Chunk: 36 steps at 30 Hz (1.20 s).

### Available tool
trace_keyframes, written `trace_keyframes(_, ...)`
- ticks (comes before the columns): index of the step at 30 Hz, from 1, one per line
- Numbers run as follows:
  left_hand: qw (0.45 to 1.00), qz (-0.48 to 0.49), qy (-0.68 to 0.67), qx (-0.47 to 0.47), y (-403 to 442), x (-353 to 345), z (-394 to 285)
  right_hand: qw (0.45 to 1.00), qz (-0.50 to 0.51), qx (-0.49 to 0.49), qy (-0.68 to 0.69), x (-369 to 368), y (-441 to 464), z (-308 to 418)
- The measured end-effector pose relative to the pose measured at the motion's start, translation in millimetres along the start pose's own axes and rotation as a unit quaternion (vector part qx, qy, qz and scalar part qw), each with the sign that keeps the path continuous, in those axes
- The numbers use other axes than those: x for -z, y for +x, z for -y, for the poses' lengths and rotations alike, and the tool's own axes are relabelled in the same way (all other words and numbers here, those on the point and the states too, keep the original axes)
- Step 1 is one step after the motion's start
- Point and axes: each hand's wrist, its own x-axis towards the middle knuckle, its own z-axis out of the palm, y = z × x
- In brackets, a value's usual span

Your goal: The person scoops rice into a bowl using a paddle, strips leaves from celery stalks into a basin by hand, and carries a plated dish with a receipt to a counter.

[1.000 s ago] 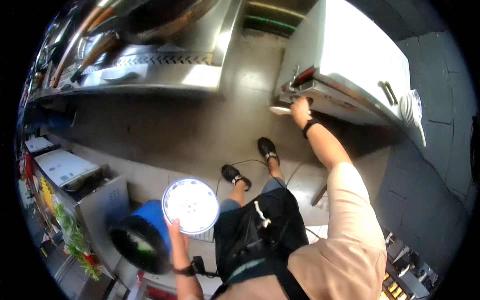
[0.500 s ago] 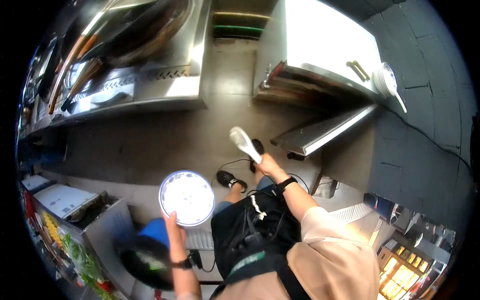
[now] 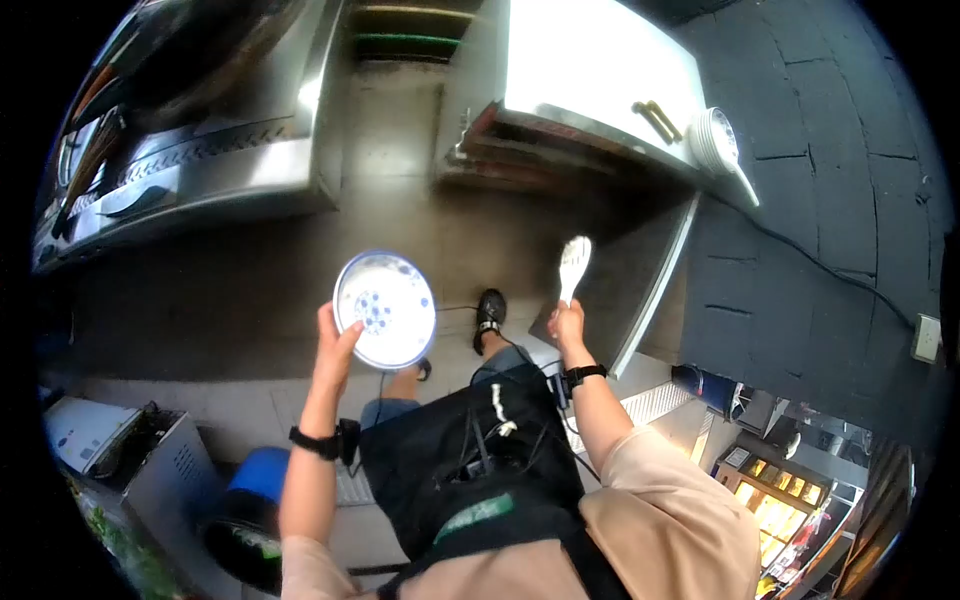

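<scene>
My left hand (image 3: 337, 345) grips a white bowl (image 3: 395, 300) with a blue rim and blue floral marks, thumb over its near edge. The bowl is tilted, and no food can be made out in it. My right hand (image 3: 567, 322) is closed round the handle of a white rice paddle (image 3: 574, 262), its blade pointing up and away from me. The paddle is to the right of the bowl and apart from it. Just right of my right hand stands an open cabinet door (image 3: 655, 290).
A white-topped cabinet (image 3: 600, 60) carries a stack of white bowls (image 3: 712, 140) at its right end. A steel stove counter (image 3: 235, 165) with a dark wok (image 3: 200, 60) stands at upper left. A black bin (image 3: 243, 530) and a blue container (image 3: 262, 472) are at lower left.
The bowl has been raised away from my body and tilted. My right hand has moved right with the paddle, now pointing more upright. The cabinet door stands at a wider angle. My view has shifted right.
</scene>
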Motion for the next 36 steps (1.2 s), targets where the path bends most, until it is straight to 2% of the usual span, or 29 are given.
trace_keyframes(2,0.999,0.015,0.030,-0.001,32.5,-14.8,19.5,0.979,-0.022,0.134,-0.149,-1.0,41.8,11.8)
trace_keyframes(3,0.998,0.027,0.063,0.002,46.1,-22.0,31.6,0.946,-0.031,0.214,-0.240,-1.4,69.6,19.3)
trace_keyframes(4,0.998,0.030,0.049,0.019,53.8,-37.2,29.4,0.897,-0.056,0.291,-0.328,-0.8,99.1,25.1)
trace_keyframes(5,0.998,0.026,0.045,0.021,67.3,-48.4,35.2,0.852,-0.089,0.327,-0.399,-14.0,100.1,58.0)
trace_keyframes(6,0.997,0.042,0.049,0.044,80.0,-59.4,42.8,0.799,-0.103,0.412,-0.425,-24.8,113.3,79.8)
trace_keyframes(8,0.991,0.069,0.081,0.087,110.4,-82.4,64.1,0.762,-0.080,0.460,-0.448,-46.5,165.8,115.6)
trace_keyframes(11,0.990,0.086,0.077,0.083,162.5,-125.5,98.1,0.690,-0.058,0.438,-0.574,-77.8,272.7,147.5)
trace_keyframes(12,0.988,0.097,0.086,0.083,181.7,-140.4,109.0,0.718,-0.055,0.453,-0.525,-88.8,277.2,162.3)
trace_keyframes(13,0.989,0.094,0.085,0.076,200.4,-152.1,121.8,0.717,-0.055,0.460,-0.522,-96.6,306.3,165.6)
trace_keyframes(16,0.985,0.147,0.077,0.049,263.9,-177.7,160.4,0.599,0.040,0.460,-0.654,-116.2,371.0,185.6)
trace_keyframes(17,0.986,0.144,0.076,0.039,286.9,-184.2,177.2,0.596,0.037,0.470,-0.650,-119.7,379.7,192.6)
trace_keyframes(19,0.985,0.165,-0.003,-0.056,329.9,-200.1,205.1,0.590,0.103,0.523,-0.607,-124.7,394.7,205.6)
trace_keyframes(20,0.985,0.167,-0.036,-0.020,330.8,-211.4,193.3,0.588,0.100,0.532,-0.602,-128.5,388.4,208.9)
trace_keyframes(21,0.985,0.165,-0.037,-0.030,338.7,-223.4,193.6,0.606,0.126,0.517,-0.591,-129.4,372.9,211.0)
trace_keyframes(23,0.981,0.141,-0.130,0.018,347.0,-240.3,193.5,0.618,0.160,0.503,-0.582,-120.2,350.7,197.9)
trace_keyframes(24,0.970,0.156,-0.187,0.026,359.4,-246.1,207.1,0.603,0.186,0.531,-0.566,-112.6,343.3,187.6)
trace_keyframes(25,0.955,0.182,-0.233,0.006,376.1,-249.1,227.3,0.586,0.212,0.555,-0.550,-103.0,332.9,177.1)
trace_keyframes(27,0.946,0.167,-0.278,-0.002,379.2,-265.3,241.5,0.628,0.279,0.555,-0.468,-94.4,313.2,152.8)
trace_keyframes(28,0.947,0.169,-0.274,-0.011,372.2,-269.1,243.7,0.627,0.277,0.562,-0.464,-92.4,302.8,145.9)
trace_keyframes(30,0.940,0.125,-0.315,0.029,348.4,-277.5,229.6,0.697,0.251,0.382,-0.552,-82.8,275.5,140.3)
trace_keyframes(31,0.942,0.130,-0.307,0.028,345.0,-279.7,233.9,0.683,0.238,0.388,-0.571,-77.7,276.7,128.5)
trace_keyframes(33,0.920,0.160,-0.358,-0.001,337.4,-277.3,234.3,0.794,0.302,0.279,-0.448,-63.2,272.0,121.8)
trace_keyframes(35,0.924,0.149,-0.351,-0.004,330.9,-277.4,237.6,0.886,0.285,0.241,-0.276,-34.1,279.2,112.8)
trace_keyframes(36,0.916,0.144,-0.374,0.003,323.2,-276.2,237.5,0.910,0.283,0.207,-0.220,-12.9,274.6,113.2)
